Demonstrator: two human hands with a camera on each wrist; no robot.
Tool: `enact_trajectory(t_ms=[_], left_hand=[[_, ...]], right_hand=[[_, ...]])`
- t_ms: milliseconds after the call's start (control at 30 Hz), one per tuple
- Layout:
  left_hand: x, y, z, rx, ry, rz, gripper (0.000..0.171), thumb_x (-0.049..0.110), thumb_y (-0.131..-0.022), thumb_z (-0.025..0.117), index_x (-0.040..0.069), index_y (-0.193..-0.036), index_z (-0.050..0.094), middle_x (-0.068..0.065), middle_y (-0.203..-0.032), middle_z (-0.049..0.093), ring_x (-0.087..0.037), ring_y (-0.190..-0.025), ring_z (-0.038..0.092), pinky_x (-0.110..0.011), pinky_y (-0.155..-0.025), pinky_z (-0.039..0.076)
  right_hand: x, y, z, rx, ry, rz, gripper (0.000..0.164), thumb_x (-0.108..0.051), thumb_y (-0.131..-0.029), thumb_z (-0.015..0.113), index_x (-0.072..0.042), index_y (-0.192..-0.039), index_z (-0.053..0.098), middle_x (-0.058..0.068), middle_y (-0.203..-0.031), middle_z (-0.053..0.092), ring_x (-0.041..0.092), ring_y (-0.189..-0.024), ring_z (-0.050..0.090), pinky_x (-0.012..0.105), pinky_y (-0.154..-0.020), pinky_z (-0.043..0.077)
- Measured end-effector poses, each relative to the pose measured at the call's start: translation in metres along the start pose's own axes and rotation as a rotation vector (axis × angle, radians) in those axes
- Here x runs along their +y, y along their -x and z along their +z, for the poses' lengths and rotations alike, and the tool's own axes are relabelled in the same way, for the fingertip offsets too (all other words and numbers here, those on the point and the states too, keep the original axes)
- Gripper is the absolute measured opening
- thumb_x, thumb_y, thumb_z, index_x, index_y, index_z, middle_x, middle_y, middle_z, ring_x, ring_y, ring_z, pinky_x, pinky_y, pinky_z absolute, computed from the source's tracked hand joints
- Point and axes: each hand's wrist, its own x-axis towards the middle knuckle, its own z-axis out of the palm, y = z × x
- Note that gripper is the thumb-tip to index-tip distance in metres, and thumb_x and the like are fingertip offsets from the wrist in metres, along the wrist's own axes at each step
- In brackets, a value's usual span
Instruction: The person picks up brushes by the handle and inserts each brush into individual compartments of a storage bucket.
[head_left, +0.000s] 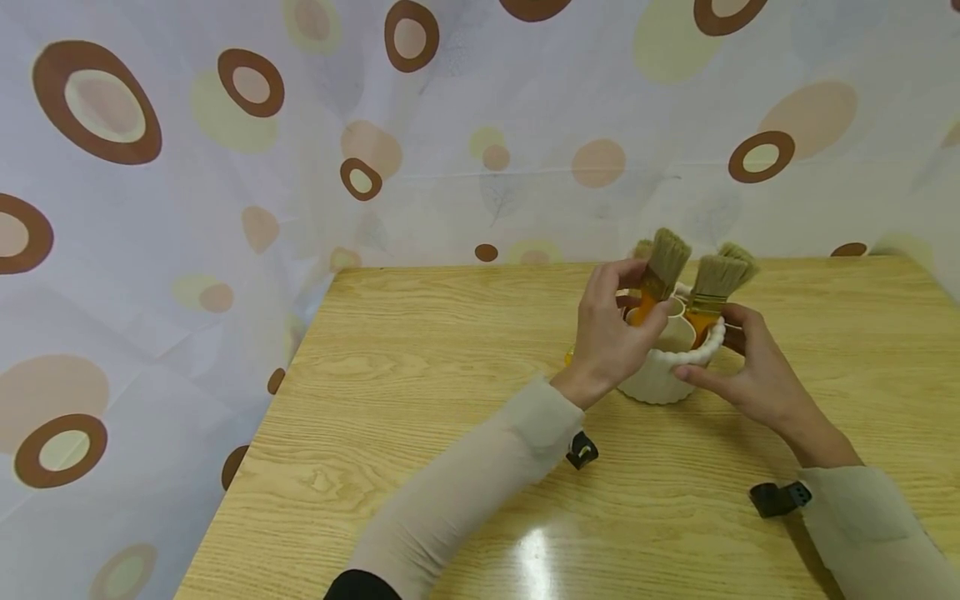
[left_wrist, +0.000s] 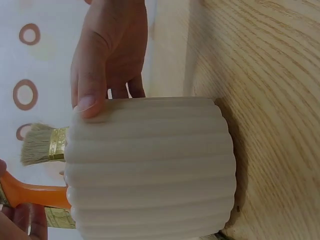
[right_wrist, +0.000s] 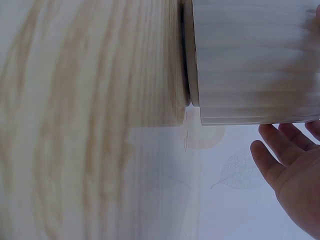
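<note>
A cream ribbed pot [head_left: 660, 379] with a beaded rim and inner compartments stands on the wooden table. My left hand [head_left: 611, 325] pinches a flat paintbrush [head_left: 666, 258] by its orange handle, bristles up, over the pot's left side. In the left wrist view, that orange handle [left_wrist: 42, 195] reaches the rim. My right hand [head_left: 757, 375] grips the pot's right side, its thumb [left_wrist: 90, 100] at the rim and its fingers [right_wrist: 280, 150] along the far wall. More paintbrushes [head_left: 716, 279] stand bristles up in the pot. The handle's lower end is hidden inside.
The wooden table [head_left: 420, 358] reaches back to a patterned cloth [head_left: 525, 125] with brown and yellow circles. Something small and yellow [head_left: 568, 357] shows beside the pot, mostly hidden by my left hand. Black wrist cameras [head_left: 780, 498] hang at both cuffs.
</note>
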Motion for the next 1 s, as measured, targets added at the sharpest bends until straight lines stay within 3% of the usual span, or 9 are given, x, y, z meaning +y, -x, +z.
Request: enact_trajectory(t_ms=[633, 1000], left_hand=[[-0.012, 0.009, 0.007, 0.007, -0.050, -0.066, 0.043, 0.003, -0.083, 0.069, 0.000, -0.121, 0.049, -0.011, -0.111, 0.052, -0.015, -0.096, 0.055, -0.017, -0.078, 0.050], [-0.019, 0.013, 0.007, -0.028, -0.139, -0.019, 0.042, 0.006, -0.084, 0.069, 0.000, -0.120, 0.049, -0.010, -0.107, 0.053, -0.016, -0.090, 0.054, -0.013, -0.074, 0.047]], right_hand=[[0.001, 0.000, 0.001, 0.013, 0.007, -0.021, 0.100, -0.020, -0.082, 0.077, -0.008, -0.151, 0.005, 0.021, -0.151, 0.016, 0.048, -0.130, 0.032, 0.065, -0.091, 0.036], [0.002, 0.000, 0.001, 0.014, 0.008, -0.027, 0.100, -0.019, -0.081, 0.077, -0.007, -0.151, 0.006, 0.022, -0.150, 0.017, 0.049, -0.129, 0.032, 0.066, -0.091, 0.035]])
